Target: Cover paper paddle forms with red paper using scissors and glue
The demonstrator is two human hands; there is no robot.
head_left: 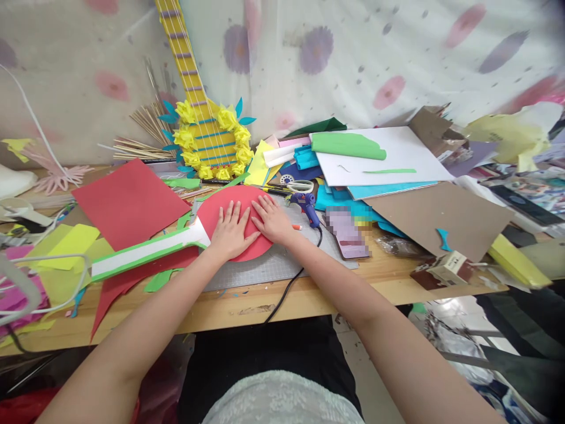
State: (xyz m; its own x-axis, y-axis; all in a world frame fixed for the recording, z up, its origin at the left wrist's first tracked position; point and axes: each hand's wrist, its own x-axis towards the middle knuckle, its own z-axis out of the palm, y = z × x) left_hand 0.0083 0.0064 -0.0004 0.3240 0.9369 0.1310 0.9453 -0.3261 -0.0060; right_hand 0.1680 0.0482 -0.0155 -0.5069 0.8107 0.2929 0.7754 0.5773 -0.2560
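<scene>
A round red paper disc [247, 250] lies on the grey cutting mat [247, 277], joined at its left to a long white neck edged in green [145, 253]. My left hand [232, 232] rests flat on the middle of the disc, fingers spread. Beside it, my right hand [271, 221] presses flat on the disc's right part, its fingers apart too. A blue glue gun [305, 206] stands just right of my right hand, its black cord running to the table's front edge.
Behind the disc leans a yellow paper guitar [207, 135] with yellow flowers. A red square sheet [131, 203] lies left. To the right are a phone [348, 232], scissors [301, 186], a white board [384, 159], brown cardboard [441, 215] and a small box [448, 270].
</scene>
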